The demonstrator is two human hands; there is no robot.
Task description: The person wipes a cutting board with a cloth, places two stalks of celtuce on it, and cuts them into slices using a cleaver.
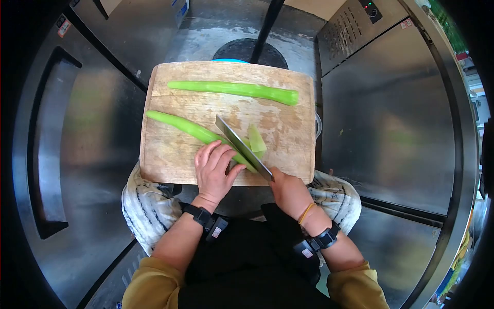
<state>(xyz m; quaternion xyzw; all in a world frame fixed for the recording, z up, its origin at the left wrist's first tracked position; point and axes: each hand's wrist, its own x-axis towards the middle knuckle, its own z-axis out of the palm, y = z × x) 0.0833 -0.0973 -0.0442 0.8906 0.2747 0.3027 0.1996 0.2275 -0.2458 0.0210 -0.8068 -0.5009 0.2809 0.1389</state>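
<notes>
My left hand (213,172) presses its curled fingers onto a long, peeled celtuce stem (182,125), pinning it slantwise on the wooden cutting board (170,159). In my right hand (290,193) is the handle of a kitchen knife (242,147) with a broad blade. The blade stands on edge along the right side of the stem, close to my left fingertips. Pale green cut pieces (257,140) lie just right of the blade. Across the far part of the board stretches a second, whole celtuce stem (234,89). The knife handle is mostly hidden in my right fist.
The board rests over my lap. Steel cabinets stand close on the left (98,134) and right (391,118). Beyond the board, a dark pole (267,31) rises from a round black base (275,55) on the wet floor.
</notes>
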